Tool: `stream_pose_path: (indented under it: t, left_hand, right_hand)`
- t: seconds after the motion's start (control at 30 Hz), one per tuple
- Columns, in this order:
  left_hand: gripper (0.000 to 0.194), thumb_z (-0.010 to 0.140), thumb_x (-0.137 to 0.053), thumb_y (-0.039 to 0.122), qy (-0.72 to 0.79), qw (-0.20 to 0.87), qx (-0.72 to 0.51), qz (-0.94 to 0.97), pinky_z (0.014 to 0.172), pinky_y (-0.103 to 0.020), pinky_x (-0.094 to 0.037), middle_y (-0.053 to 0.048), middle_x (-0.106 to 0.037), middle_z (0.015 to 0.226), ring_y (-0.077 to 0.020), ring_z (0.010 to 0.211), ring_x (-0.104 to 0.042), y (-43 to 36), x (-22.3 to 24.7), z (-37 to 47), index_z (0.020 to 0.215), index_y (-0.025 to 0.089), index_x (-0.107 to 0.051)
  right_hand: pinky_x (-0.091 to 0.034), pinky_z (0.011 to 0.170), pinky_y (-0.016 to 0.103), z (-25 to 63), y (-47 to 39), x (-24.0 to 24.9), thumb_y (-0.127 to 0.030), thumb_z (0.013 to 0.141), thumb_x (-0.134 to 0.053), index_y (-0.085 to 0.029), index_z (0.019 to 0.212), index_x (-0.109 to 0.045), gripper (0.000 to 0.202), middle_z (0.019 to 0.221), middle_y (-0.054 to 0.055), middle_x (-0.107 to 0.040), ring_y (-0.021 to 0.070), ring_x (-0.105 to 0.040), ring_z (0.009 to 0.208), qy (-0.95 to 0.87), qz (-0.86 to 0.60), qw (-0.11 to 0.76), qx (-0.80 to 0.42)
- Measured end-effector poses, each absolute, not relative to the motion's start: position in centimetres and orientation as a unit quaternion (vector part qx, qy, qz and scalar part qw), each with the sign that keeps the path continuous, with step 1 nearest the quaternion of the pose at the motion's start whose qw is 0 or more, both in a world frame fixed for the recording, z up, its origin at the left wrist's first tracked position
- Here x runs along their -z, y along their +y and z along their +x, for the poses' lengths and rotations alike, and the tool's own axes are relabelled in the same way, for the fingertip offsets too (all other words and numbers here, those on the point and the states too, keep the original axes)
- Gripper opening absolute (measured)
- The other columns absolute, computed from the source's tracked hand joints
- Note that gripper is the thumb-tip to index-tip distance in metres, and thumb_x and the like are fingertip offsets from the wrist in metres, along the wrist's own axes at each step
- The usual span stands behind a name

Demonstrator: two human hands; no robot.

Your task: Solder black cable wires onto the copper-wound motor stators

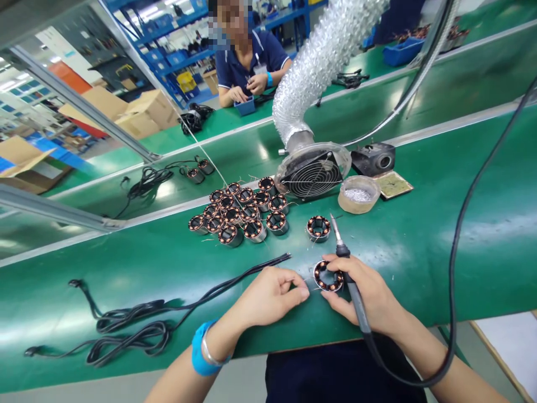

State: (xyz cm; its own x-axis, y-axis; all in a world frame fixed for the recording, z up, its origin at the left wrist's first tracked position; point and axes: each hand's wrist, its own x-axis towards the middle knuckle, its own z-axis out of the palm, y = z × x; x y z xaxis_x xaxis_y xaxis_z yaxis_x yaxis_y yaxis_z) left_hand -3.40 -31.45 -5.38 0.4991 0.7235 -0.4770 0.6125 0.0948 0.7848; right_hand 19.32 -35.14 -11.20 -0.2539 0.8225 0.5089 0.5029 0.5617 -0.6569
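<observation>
My right hand (375,291) is closed around a soldering iron (356,299), whose bare tip points up and away from me. The same hand grips a motor stator (333,287) with copper windings between thumb and fingers. To its left, my left hand (271,294) pinches a thin wire end (305,280) beside the stator. Just beyond the iron's tip side stands another stator (311,230) on the green bench (403,252). A group of several stators (254,230) with loose wire ends stands farther back to the left.
Black cables (155,330) lie coiled at left. Behind the stators are a fan (312,176) with a silver duct (310,73), a round dish (358,196), a sponge tray (393,184) and an iron holder (373,158). The iron's cord (455,252) loops at right. Across sits a co-worker (268,50).
</observation>
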Motion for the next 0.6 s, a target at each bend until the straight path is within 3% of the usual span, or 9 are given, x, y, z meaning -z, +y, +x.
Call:
stream_pose_path:
  t: [0.1, 0.23, 0.33, 0.47, 0.6]
  left_hand:
    - [0.03, 0.089, -0.058, 0.04, 0.524, 0.556, -0.089, 0.639, 0.046, -0.024, -0.016, 0.008, -0.033, 0.05, -0.008, 0.048, -0.024, -32.9, 5.7, -3.2, 0.084, 0.013, -0.07]
    - [0.022, 0.086, -0.062, 0.033, 0.526, 0.528, -0.146, 0.651, 0.046, -0.023, -0.017, 0.009, -0.03, 0.047, -0.0068, 0.045, -0.024, -34.5, 5.0, -1.8, 0.086, 0.013, -0.072]
    - [0.021, 0.086, -0.06, 0.028, 0.529, 0.545, -0.212, 0.615, 0.047, -0.021, -0.022, 0.007, -0.038, 0.05, -0.0069, 0.047, -0.03, -35.3, 5.3, -0.2, 0.088, 0.012, -0.074]
    - [0.031, 0.087, -0.061, 0.04, 0.493, 0.625, -0.239, 0.556, 0.048, -0.023, -0.028, 0.004, -0.048, 0.054, -0.0091, 0.048, -0.036, -35.6, 6.2, 0.6, 0.095, 0.014, -0.076]
    - [0.026, 0.085, -0.067, 0.043, 0.476, 0.493, -0.156, 0.712, 0.056, -0.024, -0.036, 0.002, -0.061, 0.058, -0.0128, 0.055, -0.051, -34.5, 5.1, -2.1, 0.092, 0.021, -0.079]
  right_hand:
    - [-0.059, 0.086, 0.035, 19.4, -35.2, 11.3, -0.023, 0.085, -0.064, -0.02, 0.114, -0.052, 0.032, 0.114, 0.013, -0.069, 0.0236, -0.07, 0.103, -0.772, -0.437, 0.429, -0.17]
    - [-0.06, 0.084, 0.033, 19.5, -35.2, 11.4, -0.027, 0.088, -0.063, -0.019, 0.114, -0.053, 0.029, 0.114, 0.013, -0.07, 0.0229, -0.072, 0.097, -0.784, -0.437, 0.419, -0.138]
    - [-0.06, 0.081, 0.033, 19.8, -35.1, 11.7, -0.033, 0.09, -0.062, -0.018, 0.114, -0.054, 0.029, 0.113, 0.014, -0.07, 0.0236, -0.074, 0.091, -0.79, -0.433, 0.419, -0.111]
    - [-0.061, 0.074, 0.035, 20.4, -34.9, 12.2, -0.042, 0.092, -0.058, -0.019, 0.115, -0.054, 0.033, 0.111, 0.015, -0.072, 0.0266, -0.075, 0.085, -0.804, -0.428, 0.403, -0.088]
    - [-0.06, 0.076, 0.036, 20.3, -34.9, 12.5, -0.049, 0.091, -0.059, -0.019, 0.115, -0.054, 0.039, 0.111, 0.014, -0.072, 0.0272, -0.075, 0.085, -0.797, -0.44, 0.404, -0.086]
